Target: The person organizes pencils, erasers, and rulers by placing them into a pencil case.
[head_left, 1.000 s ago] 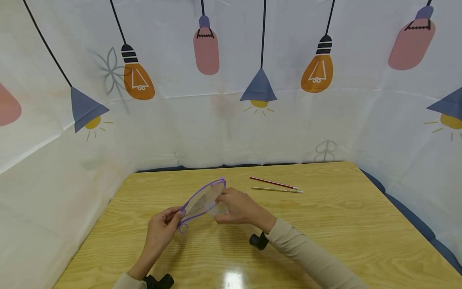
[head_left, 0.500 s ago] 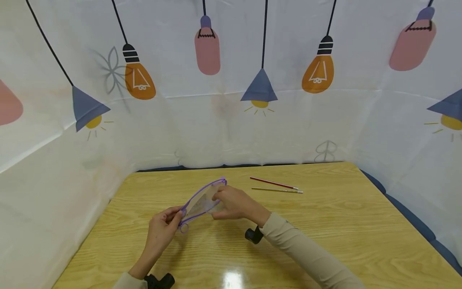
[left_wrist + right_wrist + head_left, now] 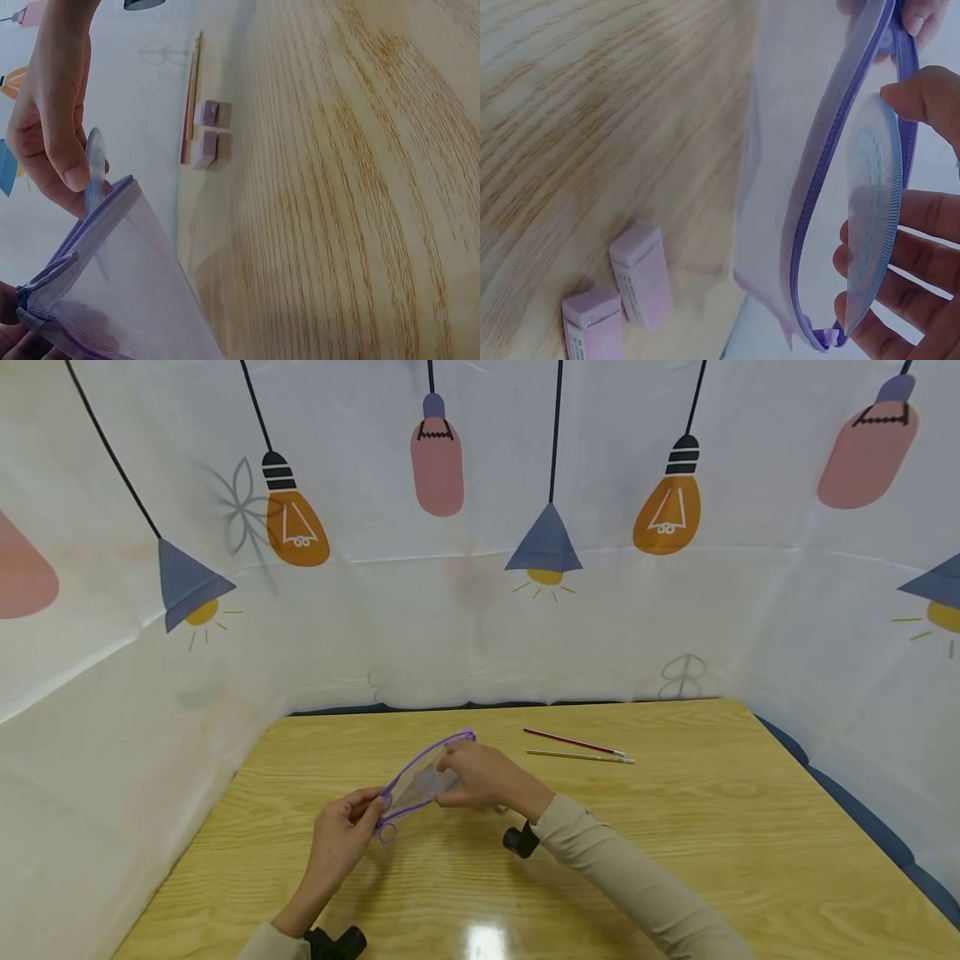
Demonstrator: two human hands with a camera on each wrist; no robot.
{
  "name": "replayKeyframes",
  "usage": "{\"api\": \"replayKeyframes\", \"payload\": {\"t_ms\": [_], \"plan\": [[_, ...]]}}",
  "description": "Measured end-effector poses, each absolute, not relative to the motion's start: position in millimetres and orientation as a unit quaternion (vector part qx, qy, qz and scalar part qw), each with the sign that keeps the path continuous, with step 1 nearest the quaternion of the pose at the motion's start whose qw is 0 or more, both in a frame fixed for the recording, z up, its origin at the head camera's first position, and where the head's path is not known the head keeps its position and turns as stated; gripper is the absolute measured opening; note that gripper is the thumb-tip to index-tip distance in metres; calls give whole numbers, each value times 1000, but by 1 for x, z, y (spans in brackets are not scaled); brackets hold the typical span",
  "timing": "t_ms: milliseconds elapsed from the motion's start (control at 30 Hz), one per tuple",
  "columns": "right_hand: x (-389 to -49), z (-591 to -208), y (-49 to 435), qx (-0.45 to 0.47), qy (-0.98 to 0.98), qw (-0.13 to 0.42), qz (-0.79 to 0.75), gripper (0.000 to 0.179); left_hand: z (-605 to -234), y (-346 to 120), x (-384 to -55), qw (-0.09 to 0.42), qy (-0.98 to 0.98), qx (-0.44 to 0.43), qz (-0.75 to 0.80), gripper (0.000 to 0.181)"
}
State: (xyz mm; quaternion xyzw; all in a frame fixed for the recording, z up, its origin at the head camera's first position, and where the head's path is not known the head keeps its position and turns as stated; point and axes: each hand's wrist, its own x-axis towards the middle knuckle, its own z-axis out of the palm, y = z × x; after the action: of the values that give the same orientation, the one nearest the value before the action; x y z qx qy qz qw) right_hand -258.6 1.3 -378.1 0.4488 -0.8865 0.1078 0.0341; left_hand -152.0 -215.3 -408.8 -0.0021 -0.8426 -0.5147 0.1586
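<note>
Protractor (image 3: 874, 217), clear and curved, sits partly inside the mouth of a purple-edged mesh pouch (image 3: 784, 157), pinched by my right hand (image 3: 487, 781) between thumb and fingers. My left hand (image 3: 341, 837) grips the pouch's near end. 2 pencils (image 3: 574, 742) and 2 erasers (image 3: 643, 281) lie on the table (image 3: 712, 827).

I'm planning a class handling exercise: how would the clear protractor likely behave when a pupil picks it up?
The protractor is probably fairly stiff, since it looks flat, not drooping, in the right hand. It should be light for its size, as its edge looks thin in the left wrist view. Its smooth-looking face might make it slightly slippery.
</note>
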Motion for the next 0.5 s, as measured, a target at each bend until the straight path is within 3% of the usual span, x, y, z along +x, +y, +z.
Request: {"api": "replayKeyframes", "payload": {"t_ms": [500], "plan": [[-269, -386, -4, 461, -880, 22, 112, 38, -410, -215, -154, 162, -842, -16, -514, 18]]}}
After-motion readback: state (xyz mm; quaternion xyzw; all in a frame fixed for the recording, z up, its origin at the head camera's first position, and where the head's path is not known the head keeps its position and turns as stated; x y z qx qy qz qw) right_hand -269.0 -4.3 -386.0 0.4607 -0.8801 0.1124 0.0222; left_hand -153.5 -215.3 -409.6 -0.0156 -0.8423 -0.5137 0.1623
